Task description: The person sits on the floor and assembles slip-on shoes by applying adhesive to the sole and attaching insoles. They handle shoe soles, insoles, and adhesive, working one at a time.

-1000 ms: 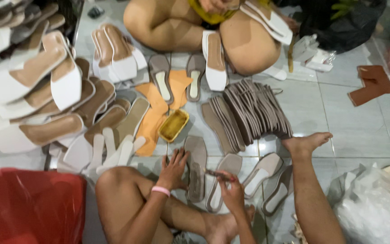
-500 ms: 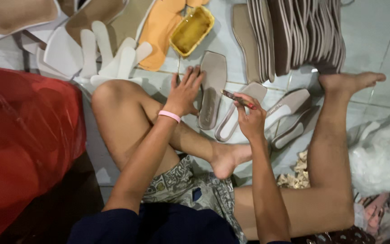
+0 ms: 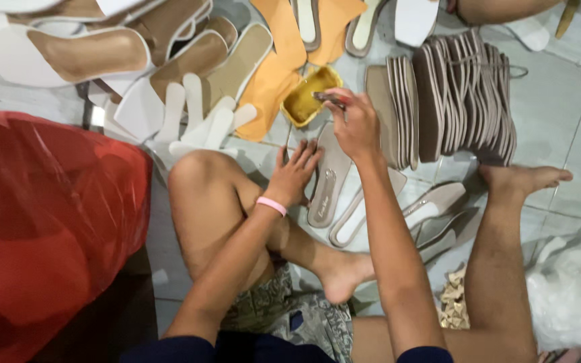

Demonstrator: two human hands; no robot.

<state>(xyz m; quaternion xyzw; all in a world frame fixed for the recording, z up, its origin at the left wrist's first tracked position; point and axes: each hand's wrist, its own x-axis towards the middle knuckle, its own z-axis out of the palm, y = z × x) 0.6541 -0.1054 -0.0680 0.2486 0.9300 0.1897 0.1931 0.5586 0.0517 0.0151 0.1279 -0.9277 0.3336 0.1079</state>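
My left hand, with a pink band on the wrist, presses flat on the end of a beige shoe insole lying on the tiled floor in front of my crossed legs. My right hand is raised above the insole and grips a small brush. The brush tip reaches over a yellow rectangular tub holding yellowish glue. A second insole lies beside the first, under my right forearm.
A row of stacked grey-beige soles stands on edge to the right. White-strapped sandals and white heel pieces lie at upper left. A red plastic bag fills the left. A white bag is at lower right.
My right hand has lifted from the insole and moved up to the glue tub with the brush. The left hand stays on the insole. The view has shifted slightly.
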